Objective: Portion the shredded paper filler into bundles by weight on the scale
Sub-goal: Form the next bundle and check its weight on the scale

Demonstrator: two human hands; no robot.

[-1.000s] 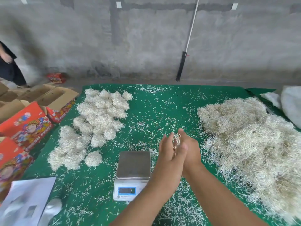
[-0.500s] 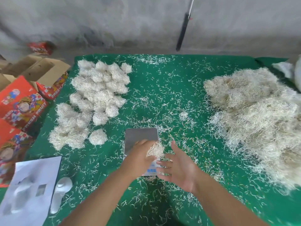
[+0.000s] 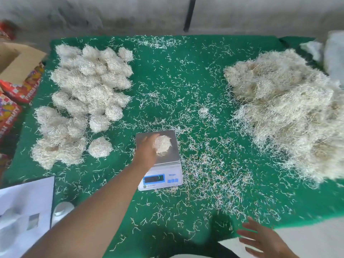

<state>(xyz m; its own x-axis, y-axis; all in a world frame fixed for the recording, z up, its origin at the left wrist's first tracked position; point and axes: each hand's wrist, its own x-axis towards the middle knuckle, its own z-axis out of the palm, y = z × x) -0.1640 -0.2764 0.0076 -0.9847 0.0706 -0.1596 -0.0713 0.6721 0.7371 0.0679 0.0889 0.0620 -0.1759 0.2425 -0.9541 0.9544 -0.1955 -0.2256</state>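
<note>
A small digital scale [image 3: 173,170] with a steel pan stands at the middle front of the green cloth [image 3: 186,81]. On the pan lies a ball of shredded paper [image 3: 162,144], and my left hand [image 3: 147,151] grips it from the left side. My right hand [image 3: 264,241] hovers low at the front right edge of the cloth, fingers spread, holding nothing. The big loose heap of shredded paper [image 3: 290,108] fills the right side. Several finished bundles [image 3: 87,94] lie grouped on the left.
Loose paper strands are scattered all over the cloth. Red printed cartons [image 3: 16,86] stand off the left edge. A white sheet [image 3: 24,216] and a white bottle cap [image 3: 62,211] sit at the front left. A dark pole [image 3: 189,13] leans on the concrete wall behind.
Both hands had been pressing a wad together above the table. My left hand then set it on the scale pan, and my right hand pulled back toward the front right edge.
</note>
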